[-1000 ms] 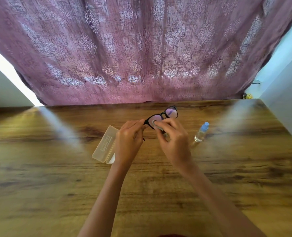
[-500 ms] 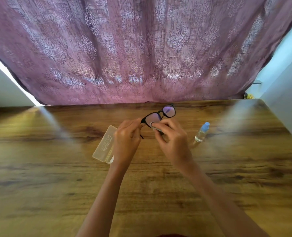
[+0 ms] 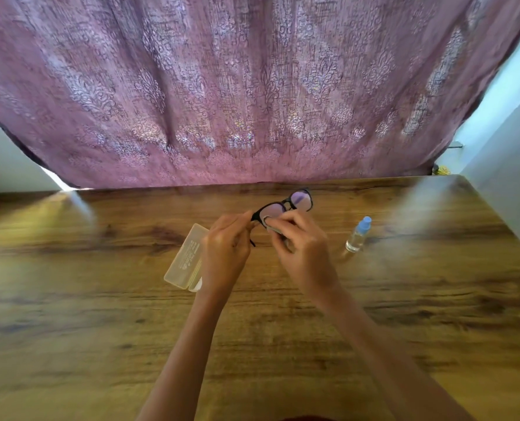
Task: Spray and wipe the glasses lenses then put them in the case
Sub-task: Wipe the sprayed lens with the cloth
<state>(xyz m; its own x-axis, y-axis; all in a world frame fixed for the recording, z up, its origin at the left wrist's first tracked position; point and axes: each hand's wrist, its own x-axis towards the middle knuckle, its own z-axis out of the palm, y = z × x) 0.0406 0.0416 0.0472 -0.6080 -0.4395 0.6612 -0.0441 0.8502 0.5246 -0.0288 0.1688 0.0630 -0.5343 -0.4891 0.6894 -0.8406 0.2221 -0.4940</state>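
The person's left hand [image 3: 226, 253] pinches the black glasses [image 3: 300, 200] at one end of the frame, held up between both hands. The right hand [image 3: 302, 249] has its fingers curled round a small grey cloth [image 3: 271, 223], pressed on the nearer lens. The pale case [image 3: 185, 259] lies just left of the left hand, and the spray bottle [image 3: 357, 235] stands off to the right of the right hand.

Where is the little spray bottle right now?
In the head view, the spray bottle stands on the wooden table, to the right of the right hand and apart from it.
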